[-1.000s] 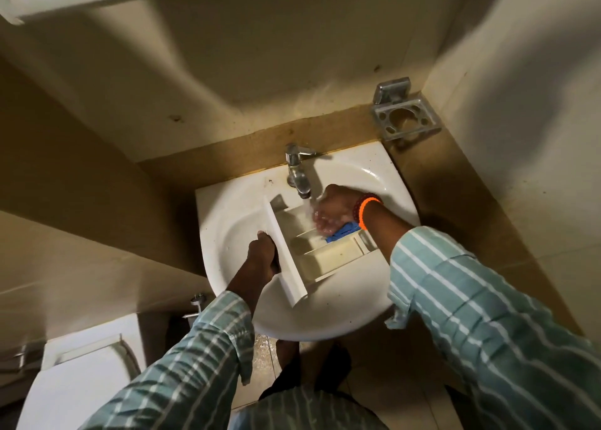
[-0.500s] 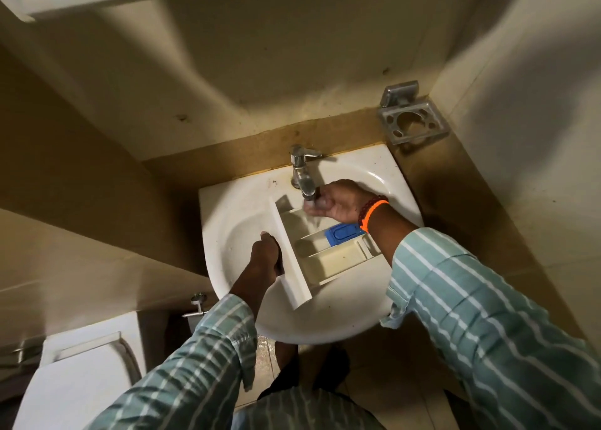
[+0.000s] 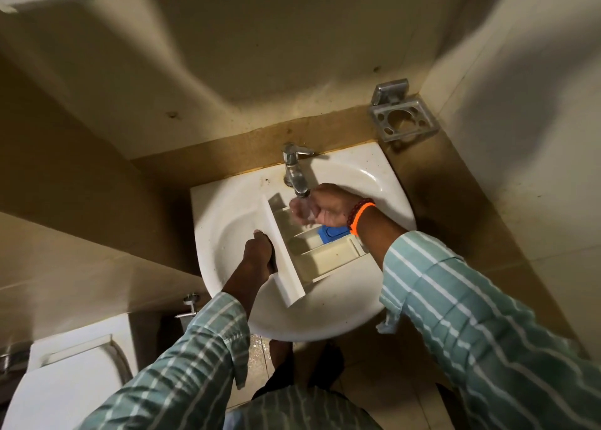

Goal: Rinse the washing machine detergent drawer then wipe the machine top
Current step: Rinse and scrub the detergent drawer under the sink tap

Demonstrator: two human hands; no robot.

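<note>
Over the sink (image 3: 227, 234), left hand (image 3: 258, 255) grips the drawer (image 3: 286, 260); right hand (image 3: 328, 207) (fingers blurred) unreadable.

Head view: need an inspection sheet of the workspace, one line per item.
Surface: white sink, dark specks near the tap.
Job's things: detergent drawer lies tilted in the sink, front panel toward the left hand; blue insert in place.
Tap: water runs onto the right hand and drawer.
Clutter: nothing seen in the sink.
Hands: left hand grips the drawer's front; right hand is under the spout, fingers curled.
Cables: nothing seen.
Surroundings: empty metal holder on the wall, toilet at lower left, wet floor under the sink.
</note>
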